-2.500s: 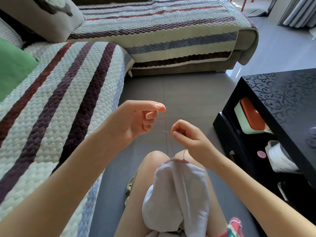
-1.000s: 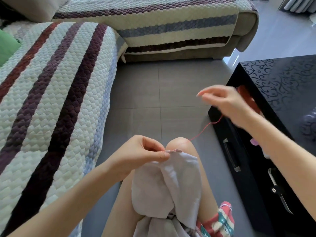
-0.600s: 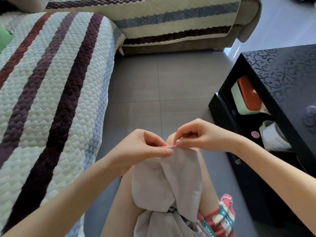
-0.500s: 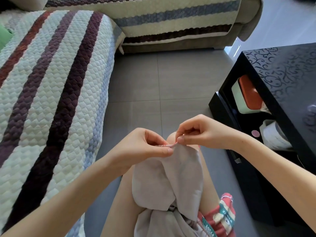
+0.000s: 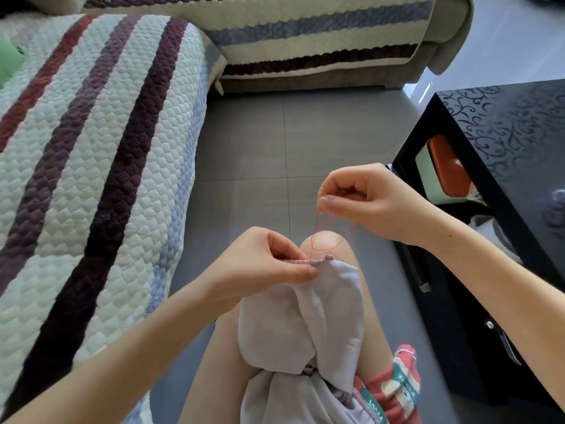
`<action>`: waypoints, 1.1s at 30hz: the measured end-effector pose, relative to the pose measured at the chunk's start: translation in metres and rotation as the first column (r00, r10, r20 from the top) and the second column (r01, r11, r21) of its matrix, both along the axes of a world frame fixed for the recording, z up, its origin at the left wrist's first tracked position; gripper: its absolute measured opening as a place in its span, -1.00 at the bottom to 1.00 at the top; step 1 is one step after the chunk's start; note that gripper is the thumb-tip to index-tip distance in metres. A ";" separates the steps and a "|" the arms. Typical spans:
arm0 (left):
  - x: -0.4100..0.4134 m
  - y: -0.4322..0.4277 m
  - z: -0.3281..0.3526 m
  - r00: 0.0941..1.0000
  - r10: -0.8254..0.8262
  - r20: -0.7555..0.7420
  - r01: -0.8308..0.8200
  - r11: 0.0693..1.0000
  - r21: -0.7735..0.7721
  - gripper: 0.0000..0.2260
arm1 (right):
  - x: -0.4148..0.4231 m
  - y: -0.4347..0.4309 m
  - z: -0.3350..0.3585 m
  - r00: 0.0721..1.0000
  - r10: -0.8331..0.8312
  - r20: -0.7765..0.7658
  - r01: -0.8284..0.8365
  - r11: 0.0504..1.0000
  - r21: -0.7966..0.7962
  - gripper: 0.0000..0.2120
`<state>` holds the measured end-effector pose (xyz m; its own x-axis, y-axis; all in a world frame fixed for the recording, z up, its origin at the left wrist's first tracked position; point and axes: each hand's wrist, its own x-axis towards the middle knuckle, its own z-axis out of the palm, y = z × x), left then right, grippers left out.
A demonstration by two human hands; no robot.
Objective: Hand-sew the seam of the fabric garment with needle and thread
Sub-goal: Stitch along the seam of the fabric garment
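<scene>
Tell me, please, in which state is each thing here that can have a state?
left hand, pinches the garment's stitched top edge.
right hand, raised above the knee, pinches the thread.
thread, red, slack, hangs in loops down to the garment's edge.
garment, grey, draped over the knee.
box, orange lid on, in the black table's shelf.

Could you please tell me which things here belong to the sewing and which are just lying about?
In use:
grey garment, its seam pinched by the left hand
red thread, pinched by the right hand
needle: too small to make out

Lying about:
striped sofa cover
black table
orange-lidded box
green cushion
</scene>
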<state>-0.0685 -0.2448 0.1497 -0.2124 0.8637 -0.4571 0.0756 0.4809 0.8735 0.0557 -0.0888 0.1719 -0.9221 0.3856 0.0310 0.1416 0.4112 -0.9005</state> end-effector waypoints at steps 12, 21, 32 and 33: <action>-0.008 -0.006 0.003 0.993 -0.022 0.113 0.021 1.000 0.016 -0.96 | 0.012 0.001 -0.021 0.950 0.186 0.249 -0.156 0.978 -0.137 -0.80; -0.018 -0.004 0.009 0.983 -0.092 0.159 0.093 0.996 0.004 -0.98 | 0.045 -0.013 -0.014 0.928 0.264 0.264 -0.141 0.902 -0.408 -0.72; -0.013 -0.004 0.010 0.970 -0.194 0.148 0.191 0.981 0.034 -0.96 | 0.074 -0.039 -0.011 0.933 -0.060 0.354 0.254 0.807 -0.533 -0.76; -0.015 -0.004 0.011 0.973 -0.184 0.142 0.181 0.983 0.032 -0.93 | 0.074 -0.040 -0.010 0.925 -0.031 0.379 0.246 0.808 -0.535 -0.77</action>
<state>-0.0834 -0.2492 0.1609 0.0166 0.8904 -0.4549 0.0336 0.4542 0.8903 0.1294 -0.1285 0.1616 -0.7671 0.3583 -0.5321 0.4928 -0.2019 -0.8464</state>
